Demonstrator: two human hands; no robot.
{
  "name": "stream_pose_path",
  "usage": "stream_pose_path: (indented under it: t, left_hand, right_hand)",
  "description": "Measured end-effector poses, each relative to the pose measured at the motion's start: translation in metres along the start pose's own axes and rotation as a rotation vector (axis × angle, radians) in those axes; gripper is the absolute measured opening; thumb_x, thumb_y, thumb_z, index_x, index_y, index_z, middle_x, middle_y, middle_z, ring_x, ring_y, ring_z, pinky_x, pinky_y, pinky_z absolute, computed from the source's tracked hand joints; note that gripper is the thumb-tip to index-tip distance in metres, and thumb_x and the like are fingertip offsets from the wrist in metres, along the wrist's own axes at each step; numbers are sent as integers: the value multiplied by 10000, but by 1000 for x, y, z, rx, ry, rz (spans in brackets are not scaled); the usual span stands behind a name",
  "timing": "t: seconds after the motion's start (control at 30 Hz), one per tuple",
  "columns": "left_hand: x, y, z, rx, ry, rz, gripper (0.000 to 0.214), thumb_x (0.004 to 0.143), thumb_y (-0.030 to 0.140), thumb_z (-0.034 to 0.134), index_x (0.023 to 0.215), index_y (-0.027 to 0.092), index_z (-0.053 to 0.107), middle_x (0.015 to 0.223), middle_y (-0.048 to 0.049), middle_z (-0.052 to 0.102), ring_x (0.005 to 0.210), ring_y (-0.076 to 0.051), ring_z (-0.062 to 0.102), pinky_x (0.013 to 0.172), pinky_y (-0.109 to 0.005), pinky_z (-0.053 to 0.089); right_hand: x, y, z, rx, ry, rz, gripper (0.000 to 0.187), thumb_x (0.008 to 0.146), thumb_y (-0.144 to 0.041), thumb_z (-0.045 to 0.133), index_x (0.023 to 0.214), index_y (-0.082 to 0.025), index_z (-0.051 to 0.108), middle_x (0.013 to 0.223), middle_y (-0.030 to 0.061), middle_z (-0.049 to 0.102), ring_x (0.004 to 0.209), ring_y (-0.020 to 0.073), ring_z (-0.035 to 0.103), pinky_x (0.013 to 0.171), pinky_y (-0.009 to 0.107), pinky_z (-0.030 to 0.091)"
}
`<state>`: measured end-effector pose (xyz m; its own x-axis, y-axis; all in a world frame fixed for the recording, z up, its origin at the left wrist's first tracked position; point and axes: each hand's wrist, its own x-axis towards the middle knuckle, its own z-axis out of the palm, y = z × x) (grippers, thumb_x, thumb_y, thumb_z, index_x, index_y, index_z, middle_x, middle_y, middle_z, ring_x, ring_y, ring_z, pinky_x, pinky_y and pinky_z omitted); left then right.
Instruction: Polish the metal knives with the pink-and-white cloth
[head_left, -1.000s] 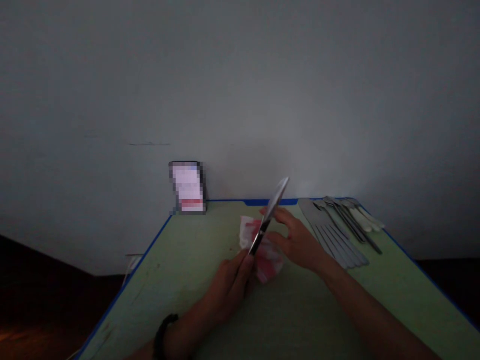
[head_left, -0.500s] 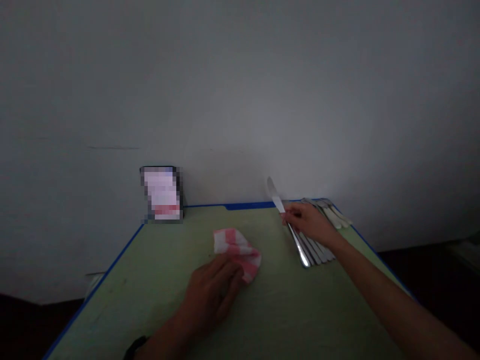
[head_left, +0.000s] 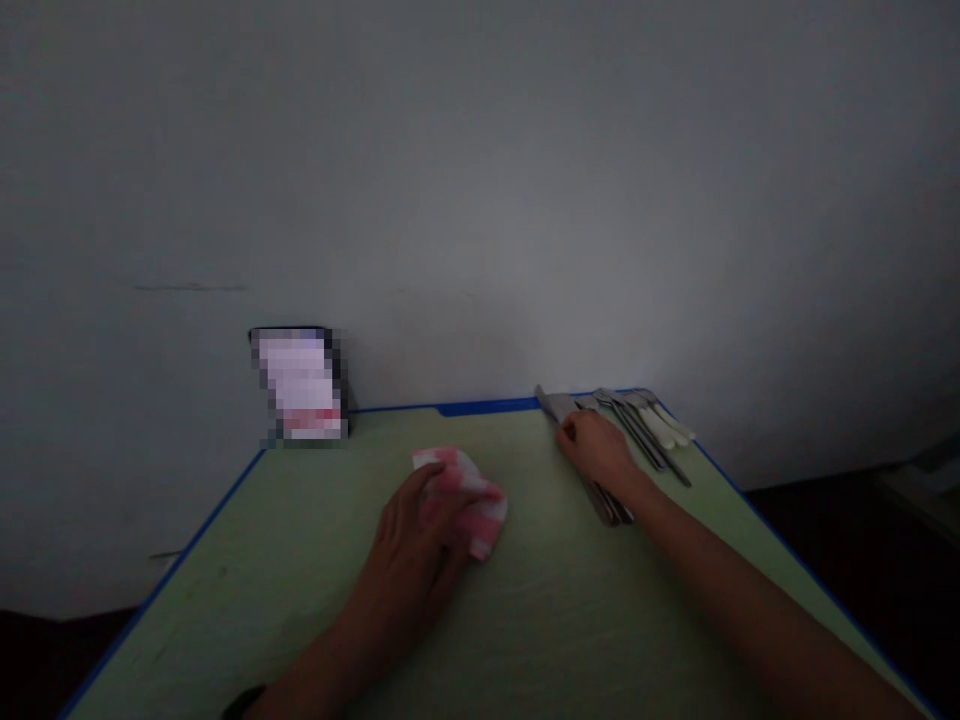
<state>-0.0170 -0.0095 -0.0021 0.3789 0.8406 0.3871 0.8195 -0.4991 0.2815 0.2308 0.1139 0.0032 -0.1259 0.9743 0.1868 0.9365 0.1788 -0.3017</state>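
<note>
My left hand [head_left: 414, 535] lies on a crumpled pink and white cloth [head_left: 472, 505] in the middle of the green table [head_left: 300, 560], its fingers curled over the cloth. At the far right my right hand [head_left: 596, 450] rests on a row of table knives [head_left: 607, 498]. Its fingers are closed on one knife [head_left: 553, 405], which lies low against the row with the blade pointing toward the wall.
Several more pieces of cutlery [head_left: 649, 425], some with pale handles, lie at the table's far right corner. A small card or screen [head_left: 300, 383] leans against the grey wall at the far left. The table has a blue edge [head_left: 480, 407].
The knife went from both hands above the cloth to my right hand alone, then down onto the row of knives. My left hand settled onto the cloth.
</note>
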Motion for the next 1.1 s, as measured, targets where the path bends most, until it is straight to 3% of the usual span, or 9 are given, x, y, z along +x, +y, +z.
stream_pose_path:
  t: [0.2, 0.43, 0.6, 0.73, 0.97, 1.1]
  left_hand:
    - [-2, -7, 8, 11, -24, -21, 404, 868, 218, 437, 1262, 308, 443, 1361, -71, 318, 1280, -301, 257, 985, -510, 359]
    - [-1, -8, 10, 5, -36, -19, 406, 885, 263, 431, 1290, 280, 400, 1380, -88, 310, 1286, -298, 261, 1006, -516, 330]
    - [-1, -19, 18, 31, 61, -100, 525, 882, 342, 430, 1362, 216, 258, 1381, -127, 324, 1282, -294, 288, 1028, -506, 305]
    - [-2, -31, 26, 68, 105, -71, 564, 861, 395, 452, 1337, 164, 257, 1321, -148, 401, 1244, -307, 339, 1017, -521, 306]
    - [-3, -27, 23, 88, 71, -45, 501, 864, 383, 445, 1300, 167, 326, 1310, -135, 414, 1225, -289, 366, 1006, -484, 331]
    - [-1, -29, 24, 109, 68, -40, 507, 864, 373, 446, 1308, 159, 327, 1289, -136, 434, 1203, -294, 380, 987, -489, 342]
  right_hand:
    - [-9, -3, 7, -127, 6, 29, 279, 853, -292, 400, 860, -129, 626, 889, 141, 649, 859, 226, 585, 732, 310, 401]
    - [-17, 4, 12, -60, 154, -23, 280, 837, -330, 467, 1020, -128, 533, 968, 114, 590, 916, 208, 542, 792, 302, 392]
    - [-51, -18, 12, -43, 165, -116, 283, 872, -377, 399, 985, -154, 533, 938, 101, 572, 885, 218, 519, 785, 336, 388]
    - [-75, -34, 15, -119, 149, -175, 274, 850, -380, 447, 1002, -173, 543, 974, 105, 549, 939, 247, 483, 808, 379, 374]
    - [-79, -14, 8, -201, 156, -122, 230, 860, -223, 420, 1042, -178, 552, 994, 109, 549, 962, 250, 473, 826, 394, 367]
    - [-86, -17, 6, -146, 180, -95, 237, 849, -248, 446, 1048, -172, 549, 997, 113, 549, 972, 257, 471, 837, 414, 371]
